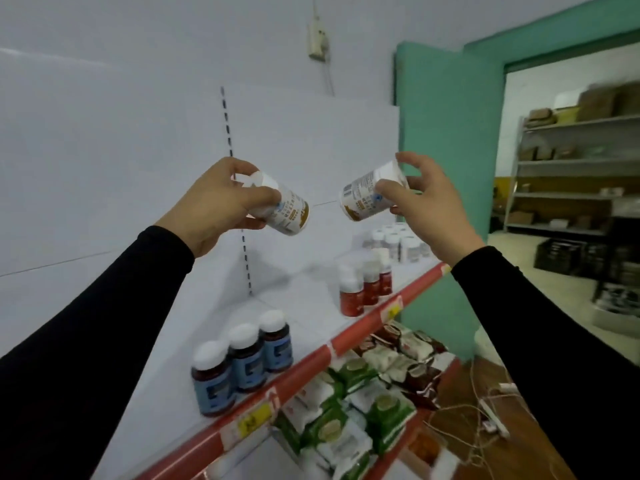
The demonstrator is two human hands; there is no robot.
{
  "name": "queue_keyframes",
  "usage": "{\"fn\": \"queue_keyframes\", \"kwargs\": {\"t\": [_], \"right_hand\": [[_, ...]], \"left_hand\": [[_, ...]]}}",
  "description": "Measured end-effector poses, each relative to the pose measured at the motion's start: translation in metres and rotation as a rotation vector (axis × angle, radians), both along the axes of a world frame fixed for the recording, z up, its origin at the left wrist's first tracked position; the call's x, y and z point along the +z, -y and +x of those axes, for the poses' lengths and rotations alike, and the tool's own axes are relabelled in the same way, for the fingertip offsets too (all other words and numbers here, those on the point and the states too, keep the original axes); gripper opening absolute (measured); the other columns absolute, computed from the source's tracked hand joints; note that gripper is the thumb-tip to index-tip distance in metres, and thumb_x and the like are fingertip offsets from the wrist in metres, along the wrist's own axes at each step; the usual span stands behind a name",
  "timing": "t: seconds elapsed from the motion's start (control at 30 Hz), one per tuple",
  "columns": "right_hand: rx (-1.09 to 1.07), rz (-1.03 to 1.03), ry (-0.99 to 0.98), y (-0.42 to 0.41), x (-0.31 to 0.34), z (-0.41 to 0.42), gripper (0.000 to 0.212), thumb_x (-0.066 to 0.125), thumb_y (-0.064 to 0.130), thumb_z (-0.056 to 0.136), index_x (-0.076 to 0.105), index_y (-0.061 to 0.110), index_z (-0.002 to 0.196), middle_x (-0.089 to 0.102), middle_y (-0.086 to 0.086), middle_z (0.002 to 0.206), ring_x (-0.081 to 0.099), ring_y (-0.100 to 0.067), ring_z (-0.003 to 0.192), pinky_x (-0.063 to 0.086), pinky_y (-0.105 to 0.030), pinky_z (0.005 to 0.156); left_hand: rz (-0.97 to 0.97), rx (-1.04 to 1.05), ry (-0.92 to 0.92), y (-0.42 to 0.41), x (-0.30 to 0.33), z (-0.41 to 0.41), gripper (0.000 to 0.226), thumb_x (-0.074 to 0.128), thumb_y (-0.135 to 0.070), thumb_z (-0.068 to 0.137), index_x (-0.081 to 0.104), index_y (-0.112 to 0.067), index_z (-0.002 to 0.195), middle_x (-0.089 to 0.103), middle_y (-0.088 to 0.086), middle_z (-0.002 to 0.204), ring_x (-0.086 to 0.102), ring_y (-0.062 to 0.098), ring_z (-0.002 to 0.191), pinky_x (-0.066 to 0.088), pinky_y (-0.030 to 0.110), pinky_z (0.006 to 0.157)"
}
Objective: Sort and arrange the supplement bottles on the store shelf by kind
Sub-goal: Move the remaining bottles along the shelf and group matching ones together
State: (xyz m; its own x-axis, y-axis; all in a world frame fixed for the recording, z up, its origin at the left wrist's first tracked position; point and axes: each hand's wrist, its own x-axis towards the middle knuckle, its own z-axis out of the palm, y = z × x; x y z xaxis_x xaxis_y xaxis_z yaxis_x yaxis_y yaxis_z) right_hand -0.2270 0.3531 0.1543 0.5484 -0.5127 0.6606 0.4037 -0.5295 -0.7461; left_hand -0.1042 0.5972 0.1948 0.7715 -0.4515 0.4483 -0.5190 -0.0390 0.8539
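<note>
My left hand (216,207) grips a white supplement bottle (289,211) with a gold-brown label, tilted, held above the white shelf (214,313). My right hand (429,202) grips a second white bottle of the same kind (362,199), tilted toward the first. On the shelf stand three dark bottles with blue labels (242,362) near the front, three red-labelled bottles (365,284) farther right, and a cluster of several white bottles (398,242) at the far right end.
The shelf has a red front rail (311,365) with price tags. Below it lie green and brown snack packets (374,393). A green door frame (446,133) stands right of the shelf; storage racks (568,174) and floor cables (485,417) lie beyond.
</note>
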Motion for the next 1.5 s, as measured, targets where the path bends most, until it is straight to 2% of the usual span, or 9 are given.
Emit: {"fn": "queue_keyframes", "kwargs": {"t": [0.23, 0.4, 0.67, 0.77, 0.9, 1.1, 1.27, 1.4, 1.5], "right_hand": [[-0.203, 0.004, -0.047, 0.168, -0.023, -0.088, 0.051, 0.071, 0.054, 0.067, 0.057, 0.04, 0.114, 0.066, 0.01, 0.106, 0.064, 0.006, 0.08, 0.048, -0.021, 0.068], [-0.272, -0.013, -0.079, 0.262, -0.037, -0.114, 0.053, 0.075, 0.044, 0.074, 0.058, 0.03, 0.123, 0.063, 0.006, 0.11, 0.059, 0.017, 0.075, 0.044, -0.014, 0.066], [-0.274, -0.104, -0.174, 0.366, -0.068, -0.06, 0.052, 0.072, 0.037, 0.082, 0.058, 0.02, 0.13, 0.061, 0.005, 0.118, 0.059, 0.003, 0.089, 0.039, -0.002, 0.065], [-0.254, -0.132, -0.2, 0.401, -0.076, -0.02, 0.049, 0.073, 0.034, 0.082, 0.059, 0.023, 0.127, 0.059, 0.008, 0.112, 0.056, 0.013, 0.083, 0.039, 0.001, 0.06], [-0.178, -0.131, -0.241, 0.444, -0.08, 0.036, 0.049, 0.073, 0.032, 0.082, 0.057, 0.023, 0.128, 0.058, 0.01, 0.107, 0.057, 0.01, 0.083, 0.039, 0.0, 0.057], [0.008, -0.097, -0.287, 0.491, -0.095, 0.115, 0.05, 0.072, 0.029, 0.081, 0.055, 0.024, 0.128, 0.059, 0.017, 0.104, 0.06, 0.003, 0.087, 0.044, -0.005, 0.06], [0.186, -0.124, -0.319, 0.521, -0.116, 0.179, 0.05, 0.076, 0.027, 0.079, 0.055, 0.026, 0.124, 0.058, 0.019, 0.1, 0.062, -0.002, 0.088, 0.045, -0.01, 0.065], [0.392, -0.143, -0.347, 0.541, -0.134, 0.219, 0.051, 0.076, 0.021, 0.081, 0.054, 0.019, 0.127, 0.059, 0.014, 0.102, 0.065, -0.013, 0.092, 0.055, -0.027, 0.079], [0.526, -0.158, -0.4, 0.547, -0.145, 0.237, 0.049, 0.077, 0.025, 0.081, 0.053, 0.028, 0.124, 0.057, 0.022, 0.103, 0.062, 0.005, 0.087, 0.049, -0.01, 0.068]], "left_hand": [[-0.106, -0.05, 0.003, 0.193, -0.031, -0.055, 0.034, 0.074, -0.02, 0.08, 0.055, -0.022, 0.108, 0.062, 0.009, 0.115, 0.069, 0.02, 0.093, 0.059, 0.026, 0.065], [-0.053, -0.065, 0.024, 0.294, -0.046, -0.071, 0.034, 0.072, -0.02, 0.082, 0.055, -0.021, 0.112, 0.061, 0.007, 0.115, 0.067, 0.02, 0.094, 0.058, 0.024, 0.063], [-0.013, -0.029, -0.001, 0.406, -0.065, -0.028, 0.044, 0.072, -0.02, 0.083, 0.053, -0.016, 0.122, 0.06, 0.009, 0.118, 0.065, 0.024, 0.097, 0.056, 0.029, 0.067], [-0.025, 0.01, -0.006, 0.438, -0.071, 0.004, 0.041, 0.073, -0.021, 0.081, 0.054, -0.017, 0.117, 0.062, 0.007, 0.114, 0.066, 0.023, 0.094, 0.055, 0.029, 0.065], [0.001, 0.064, -0.032, 0.476, -0.074, 0.04, 0.04, 0.073, -0.022, 0.081, 0.055, -0.017, 0.116, 0.062, 0.007, 0.114, 0.066, 0.024, 0.097, 0.057, 0.038, 0.077], [0.035, 0.18, -0.029, 0.512, -0.077, 0.082, 0.04, 0.073, -0.022, 0.081, 0.058, -0.017, 0.117, 0.064, 0.008, 0.11, 0.066, 0.023, 0.096, 0.056, 0.034, 0.076], [0.058, 0.315, -0.053, 0.529, -0.079, 0.106, 0.044, 0.074, -0.023, 0.081, 0.056, -0.019, 0.12, 0.064, 0.007, 0.109, 0.067, 0.025, 0.093, 0.056, 0.045, 0.084], [0.065, 0.463, -0.058, 0.541, -0.081, 0.11, 0.048, 0.076, -0.021, 0.081, 0.055, -0.016, 0.123, 0.063, 0.006, 0.109, 0.066, 0.02, 0.092, 0.057, 0.039, 0.085], [0.082, 0.556, -0.077, 0.548, -0.082, 0.104, 0.053, 0.077, -0.025, 0.075, 0.056, -0.015, 0.122, 0.064, 0.008, 0.11, 0.065, 0.022, 0.095, 0.056, 0.04, 0.086]]}}
